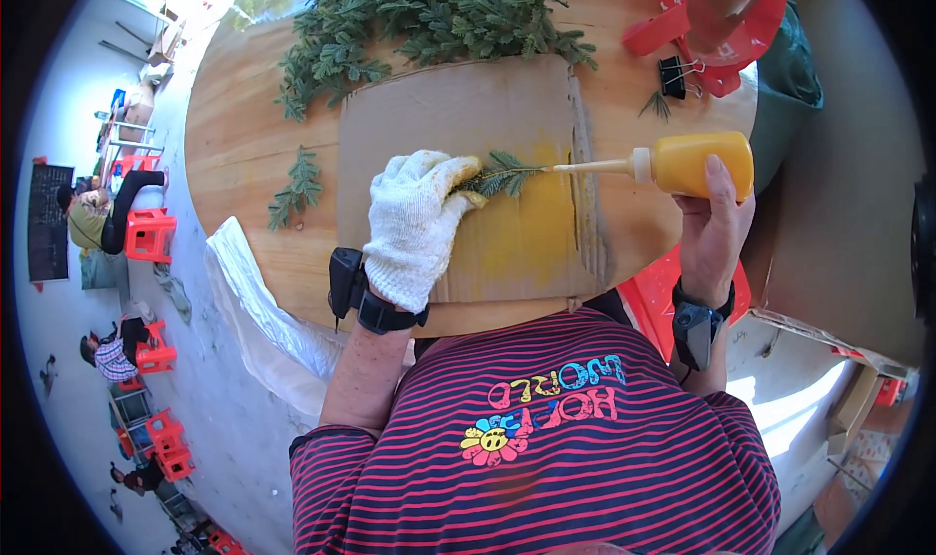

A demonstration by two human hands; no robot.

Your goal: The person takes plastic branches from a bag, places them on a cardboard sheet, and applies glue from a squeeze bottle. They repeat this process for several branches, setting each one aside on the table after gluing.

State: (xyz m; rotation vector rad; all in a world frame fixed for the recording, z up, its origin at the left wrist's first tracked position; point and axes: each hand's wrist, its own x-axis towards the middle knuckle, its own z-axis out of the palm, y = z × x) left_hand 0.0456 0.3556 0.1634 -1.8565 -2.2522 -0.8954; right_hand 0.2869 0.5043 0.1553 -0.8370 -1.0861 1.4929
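My left hand (419, 219), in a white knit glove with yellow-stained fingertips, pinches a short green fir sprig (505, 176) above the cardboard sheet (400, 116). From the right, my bare right hand (717, 209) grips a yellow squeeze bottle (682, 162) tipped on its side. Its long thin nozzle points left, and the tip meets or nearly meets the sprig's stem end; I cannot tell which. Yellow powder or paint stains the cardboard under the sprig.
A heap of fir sprigs (419, 19) covers the far side of the round wooden table (234, 97). One loose sprig (294, 187) lies left of the cardboard. A black binder clip (673, 77) and a red plastic bag (726, 53) are at far right. People sit on red stools (149, 235) at left.
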